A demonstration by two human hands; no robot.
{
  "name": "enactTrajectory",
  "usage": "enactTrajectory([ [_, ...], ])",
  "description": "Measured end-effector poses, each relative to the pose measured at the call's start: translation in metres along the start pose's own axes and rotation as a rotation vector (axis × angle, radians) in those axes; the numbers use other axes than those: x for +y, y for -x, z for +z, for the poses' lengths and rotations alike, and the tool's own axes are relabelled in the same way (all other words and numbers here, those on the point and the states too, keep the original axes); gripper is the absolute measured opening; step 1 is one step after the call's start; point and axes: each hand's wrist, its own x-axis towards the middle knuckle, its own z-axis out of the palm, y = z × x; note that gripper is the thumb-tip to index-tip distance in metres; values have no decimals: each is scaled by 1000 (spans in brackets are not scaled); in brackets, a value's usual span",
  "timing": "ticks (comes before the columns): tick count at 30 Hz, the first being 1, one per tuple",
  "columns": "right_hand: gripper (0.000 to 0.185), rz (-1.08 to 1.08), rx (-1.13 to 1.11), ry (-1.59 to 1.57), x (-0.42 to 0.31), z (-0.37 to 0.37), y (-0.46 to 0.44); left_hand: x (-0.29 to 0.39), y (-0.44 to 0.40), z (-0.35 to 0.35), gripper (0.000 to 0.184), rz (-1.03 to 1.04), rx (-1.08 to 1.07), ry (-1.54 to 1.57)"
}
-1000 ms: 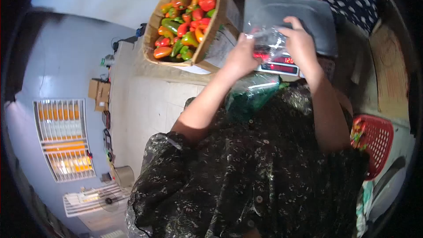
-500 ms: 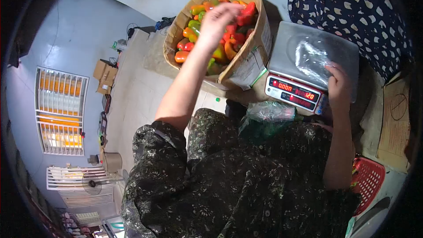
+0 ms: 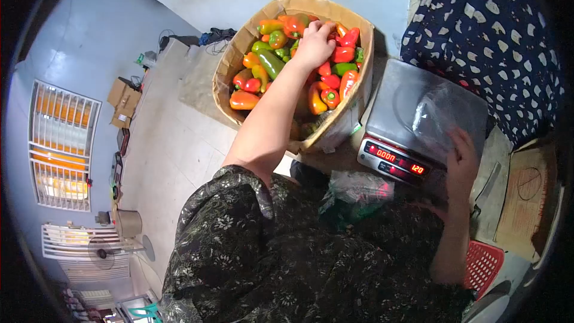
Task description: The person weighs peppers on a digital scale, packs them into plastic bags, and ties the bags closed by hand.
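My left hand [image 3: 317, 45] is inside a large cardboard box [image 3: 224, 81] of red, orange and green peppers [image 3: 271, 64]. Its fingers curl down over a pepper near the far middle of the pile, and the fingertips are partly hidden. On the right, my right hand [image 3: 463, 158] pinches the edge of a clear plastic bag [image 3: 433, 113]. That bag lies on the metal pan of a digital scale [image 3: 388, 96], whose red display [image 3: 394, 158] is lit. A crumpled clear and green plastic bag [image 3: 359, 194] rests at my lap.
A dark cloth with pale cat-like shapes [image 3: 478, 30] hangs behind the scale. At the right are a cardboard piece [image 3: 526, 194] and a red perforated basket [image 3: 484, 266]. Tiled floor [image 3: 197, 143] stretches left toward a small open carton [image 3: 124, 101] and a fan [image 3: 101, 253].
My left hand has moved down from above the box, slightly right, onto the peppers. My right hand stays at the plastic bag on the scale. The camera view has shifted.
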Motion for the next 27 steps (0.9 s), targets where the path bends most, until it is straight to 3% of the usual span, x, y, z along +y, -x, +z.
enactTrajectory([
  [3, 43, 33, -21, -28, -6, -4, -4, 4, 6, -11, 34, 17, -64, -59],
  [4, 44, 55, -34, -36, -6, -4, -5, 5, 6, -19, 35, 113, -81, -112],
  [7, 45, 58, -28, 7, 3, -2, -3, 26, 12, -42, 39, 61, -404, 61],
  [8, 45, 61, -25, 0, 7, -1, -4, 23, 16, -38, 47, 94, -378, 99],
  [11, 44, 77, -29, -16, 13, 1, -3, 36, 12, -47, 48, -62, -387, -115],
  [12, 44, 90, -31, -20, 12, 1, -5, 30, 12, -49, 51, -82, -394, -30],
  [17, 41, 132, -40, -32, 18, -2, -4, -9, 7, -68, 55, -400, 88, 245],
  [19, 40, 171, -29, -44, 13, -4, -4, -28, 8, -72, 46, -402, 322, 220],
  [22, 39, 166, -10, -32, 21, -2, -3, -30, 8, -58, 37, -178, 750, -125],
  [23, 39, 178, -9, -34, 20, -2, -4, -27, 7, -53, 33, -130, 703, 5],
  [27, 39, 137, 0, -11, 20, -2, -2, 19, 12, -46, 26, 64, 315, 11],
])
